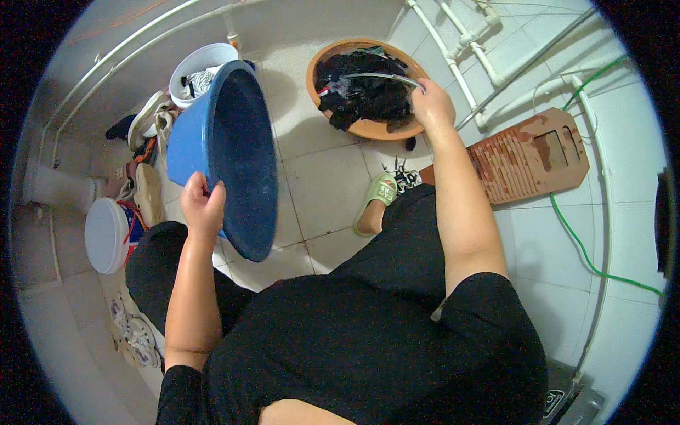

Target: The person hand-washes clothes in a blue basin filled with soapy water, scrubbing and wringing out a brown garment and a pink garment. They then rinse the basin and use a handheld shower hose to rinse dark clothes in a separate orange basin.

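My left hand [203, 206] grips the near rim of a large blue plastic basin [188, 143]. The basin is tipped on its side, its dark inside facing right. Farther right, my right hand [434, 103] holds the end of a grey hose or spout [408, 81] over an orange-brown basin [372, 131] on the floor. A thin stream, apparently water, runs from it to the left onto dark wet clothing [366, 95] heaped in that basin. Part of the cloth hangs over the near rim.
A white bucket [178, 79] with striped cloth stands behind the blue basin. Shoes [149, 191] and a lidded tub [106, 236] line the left wall. At right are a brown washboard [531, 154], white pipes [446, 53] and a green hose [584, 255]. Tiled floor [324, 180] lies between.
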`<act>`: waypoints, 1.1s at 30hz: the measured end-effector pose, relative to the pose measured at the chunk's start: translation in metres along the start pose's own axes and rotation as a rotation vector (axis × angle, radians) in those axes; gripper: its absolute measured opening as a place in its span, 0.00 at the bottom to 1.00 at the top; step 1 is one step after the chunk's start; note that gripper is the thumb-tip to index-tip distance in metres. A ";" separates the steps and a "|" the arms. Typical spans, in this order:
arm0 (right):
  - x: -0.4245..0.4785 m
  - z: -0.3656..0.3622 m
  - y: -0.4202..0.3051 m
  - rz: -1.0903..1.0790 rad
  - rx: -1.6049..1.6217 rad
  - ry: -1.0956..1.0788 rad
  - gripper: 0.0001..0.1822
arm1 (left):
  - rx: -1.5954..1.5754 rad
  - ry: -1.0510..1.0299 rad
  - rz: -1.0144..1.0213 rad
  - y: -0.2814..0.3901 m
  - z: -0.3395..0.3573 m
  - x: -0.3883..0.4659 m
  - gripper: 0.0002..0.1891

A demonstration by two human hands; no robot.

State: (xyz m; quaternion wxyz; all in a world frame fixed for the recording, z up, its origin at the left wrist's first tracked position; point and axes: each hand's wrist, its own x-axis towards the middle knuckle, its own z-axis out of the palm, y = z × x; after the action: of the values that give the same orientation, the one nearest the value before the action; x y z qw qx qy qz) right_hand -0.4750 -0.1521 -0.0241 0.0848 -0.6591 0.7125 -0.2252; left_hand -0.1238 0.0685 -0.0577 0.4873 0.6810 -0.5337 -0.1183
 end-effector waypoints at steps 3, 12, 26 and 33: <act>0.001 0.001 0.001 0.007 -0.040 0.082 0.18 | 0.098 0.006 0.159 0.004 0.002 -0.004 0.17; 0.002 0.001 0.008 0.031 0.111 -0.011 0.17 | 0.072 0.077 0.173 0.010 0.005 -0.004 0.17; 0.011 0.013 0.020 0.095 0.284 0.060 0.15 | 0.017 0.057 0.012 0.006 0.007 -0.006 0.17; 0.011 0.014 0.020 0.096 0.312 0.054 0.16 | 0.017 0.070 0.018 -0.002 0.009 -0.004 0.17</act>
State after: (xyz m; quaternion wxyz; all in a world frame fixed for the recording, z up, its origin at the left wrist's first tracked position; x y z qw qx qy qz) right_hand -0.4883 -0.1652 -0.0433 0.1777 -0.5968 0.7016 -0.3465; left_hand -0.1301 0.0670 -0.0651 0.5009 0.6841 -0.5233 -0.0854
